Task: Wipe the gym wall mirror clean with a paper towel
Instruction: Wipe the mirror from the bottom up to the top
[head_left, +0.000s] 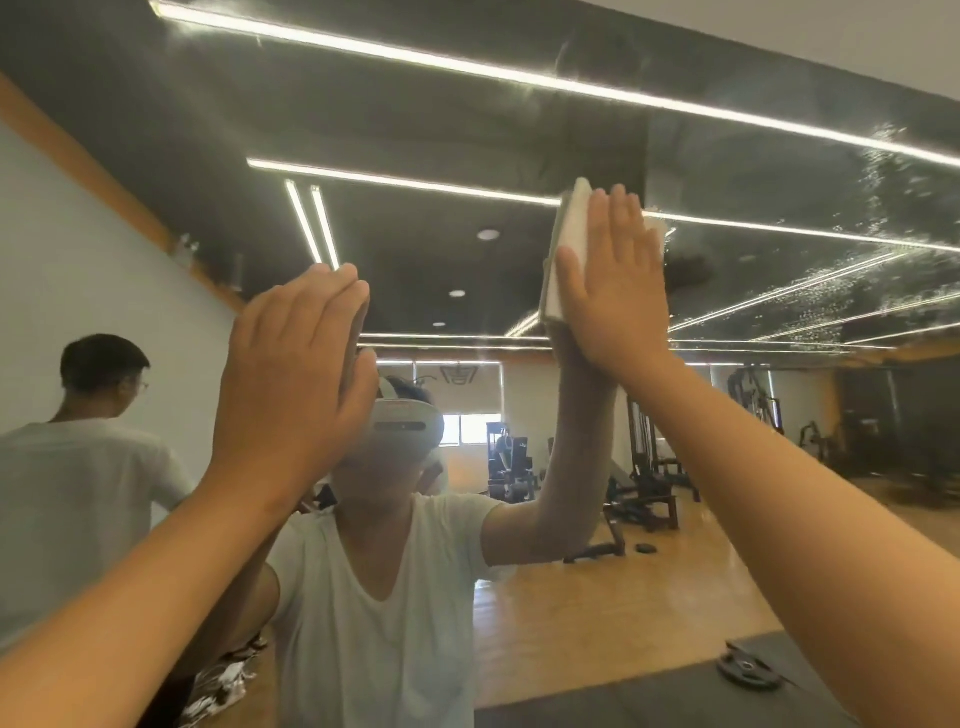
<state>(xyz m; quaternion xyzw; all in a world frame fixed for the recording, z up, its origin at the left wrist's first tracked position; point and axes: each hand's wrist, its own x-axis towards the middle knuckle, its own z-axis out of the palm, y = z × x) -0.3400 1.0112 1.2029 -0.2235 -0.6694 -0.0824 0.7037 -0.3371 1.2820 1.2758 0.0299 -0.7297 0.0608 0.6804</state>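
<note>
Right hand, fingers straight, presses paper towel against mirror, upper centre; I judge the flat, empty left hand braces.

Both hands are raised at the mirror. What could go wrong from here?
The bare left hand, seemingly flat on the mirror, may leave fresh prints. The paper towel, only pinned under the flat right hand, could slip. Droplets at upper right may dry into streaks.
</note>
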